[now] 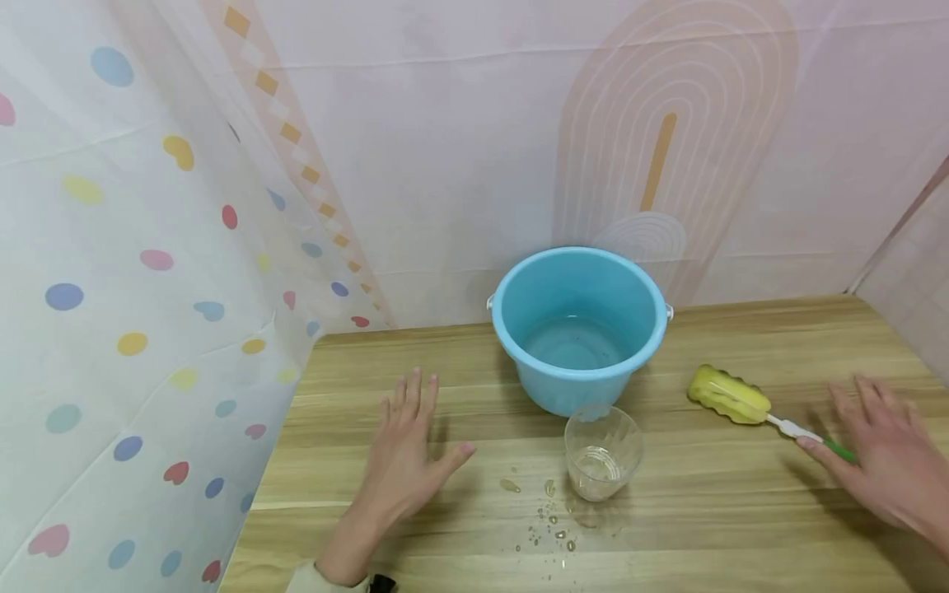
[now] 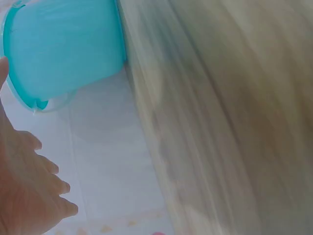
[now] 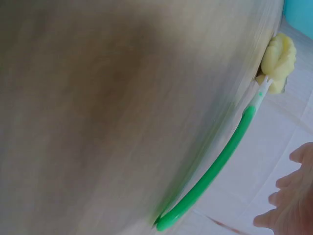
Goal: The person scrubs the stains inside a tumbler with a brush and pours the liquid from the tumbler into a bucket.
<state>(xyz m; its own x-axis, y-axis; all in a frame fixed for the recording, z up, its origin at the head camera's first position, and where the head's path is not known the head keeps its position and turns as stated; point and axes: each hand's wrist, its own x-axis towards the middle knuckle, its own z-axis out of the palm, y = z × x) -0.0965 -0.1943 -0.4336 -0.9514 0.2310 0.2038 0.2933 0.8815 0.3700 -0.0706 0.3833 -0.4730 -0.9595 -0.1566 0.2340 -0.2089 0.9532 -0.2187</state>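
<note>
My left hand (image 1: 404,463) is held flat with fingers spread over the table, left of a clear plastic cup (image 1: 610,449). It holds nothing. The cup stands upright, with a light blue bucket (image 1: 572,394) right behind it and a little water in the bucket's bottom. On the right lies a bottle brush (image 1: 730,396) with a yellow sponge head and a white and green handle (image 3: 210,174). My right hand (image 1: 890,461) spreads its fingers above the handle's end, partly covering it in the head view. The right wrist view shows those fingers apart from the handle.
Drops of water (image 1: 559,534) are scattered on the wooden table (image 1: 460,543) in front of the cup. A patterned curtain (image 1: 445,165) hangs along the table's back edge, and a dotted one (image 1: 133,395) along its left side.
</note>
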